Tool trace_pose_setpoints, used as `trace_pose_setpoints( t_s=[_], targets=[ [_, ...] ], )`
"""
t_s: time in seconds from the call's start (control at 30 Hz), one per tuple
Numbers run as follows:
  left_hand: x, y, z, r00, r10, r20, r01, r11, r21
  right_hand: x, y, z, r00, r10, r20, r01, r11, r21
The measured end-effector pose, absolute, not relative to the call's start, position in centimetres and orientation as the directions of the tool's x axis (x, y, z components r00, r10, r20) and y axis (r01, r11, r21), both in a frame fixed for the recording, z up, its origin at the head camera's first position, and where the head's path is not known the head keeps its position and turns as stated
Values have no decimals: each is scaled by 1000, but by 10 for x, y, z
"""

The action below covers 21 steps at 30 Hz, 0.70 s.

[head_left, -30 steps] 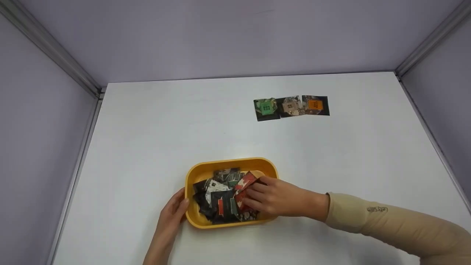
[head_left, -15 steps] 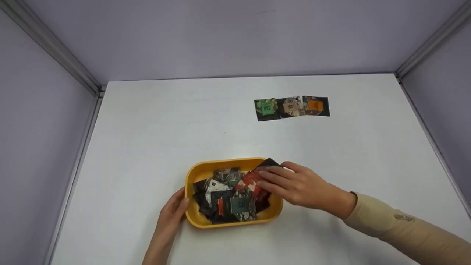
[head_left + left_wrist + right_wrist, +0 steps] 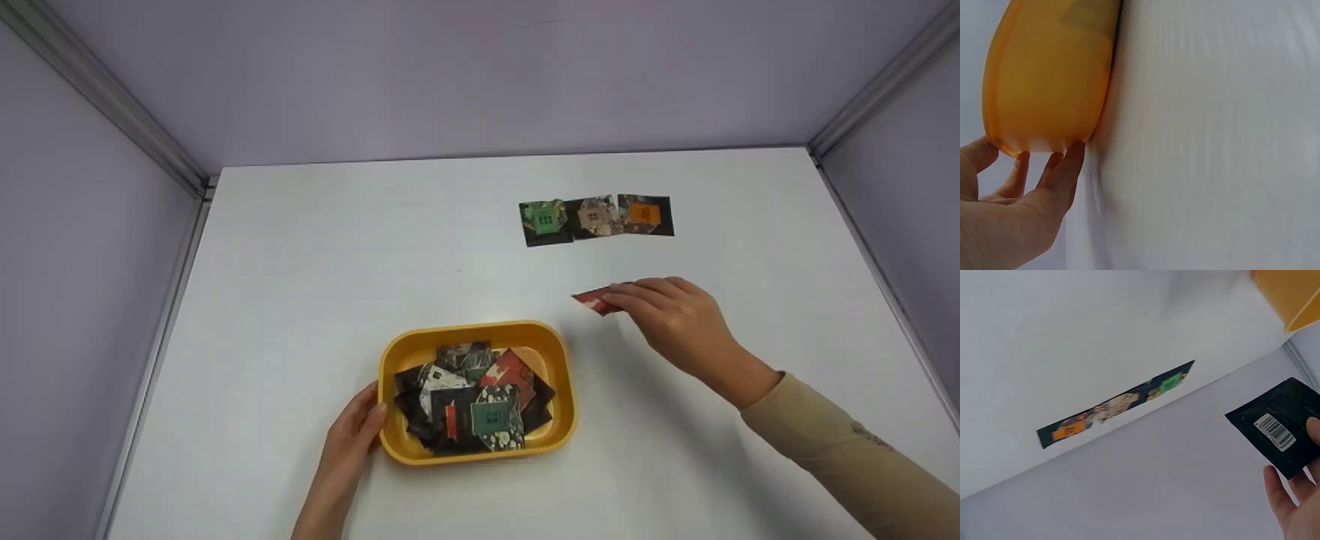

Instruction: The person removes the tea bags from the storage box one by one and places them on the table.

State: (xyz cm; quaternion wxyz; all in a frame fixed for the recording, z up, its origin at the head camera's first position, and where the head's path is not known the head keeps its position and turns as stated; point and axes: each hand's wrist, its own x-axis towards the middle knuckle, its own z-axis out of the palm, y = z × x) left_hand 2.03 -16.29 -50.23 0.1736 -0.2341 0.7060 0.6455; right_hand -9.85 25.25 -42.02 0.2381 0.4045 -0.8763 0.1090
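My right hand (image 3: 686, 322) pinches a red-fronted sachet (image 3: 595, 300) above the table, right of and beyond the yellow tray (image 3: 559, 360). Its black back with a barcode faces the right wrist view, where the sachet (image 3: 1272, 424) sits between thumb and fingers. My left hand (image 3: 352, 427) rests at the tray's left end. In the left wrist view its extended fingertips touch the outside of the translucent wall. Inside the tray lie several overlapping sachets: a dark one with a teal label (image 3: 491, 418), a white one (image 3: 441, 381) and a red one (image 3: 510, 375).
Toward the back of the white table (image 3: 337, 255), three sachets lie in a row: green-labelled (image 3: 546, 222), beige-labelled (image 3: 595, 216) and orange-labelled (image 3: 645, 214). A pale wall (image 3: 480, 82) rises behind the table, with further walls at both sides.
My right hand has lifted a red sachet out of the tray and carried it up and to the right, toward the row. The left hand and tray have stayed nearly still.
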Motion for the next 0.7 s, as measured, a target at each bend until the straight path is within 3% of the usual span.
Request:
trace_pose_setpoints(
  t_s=[0.2, 0.7],
  targets=[
    [20, -162, -503, -829, -114, -548, -555, 50, 830, -127, 289, -435, -636, -575, 516, -675, 738, -9],
    [18, -162, -503, -822, -110, -558, -566, 54, 823, -176, 341, -462, -702, -406, 585, -527, 849, -44]
  ],
)
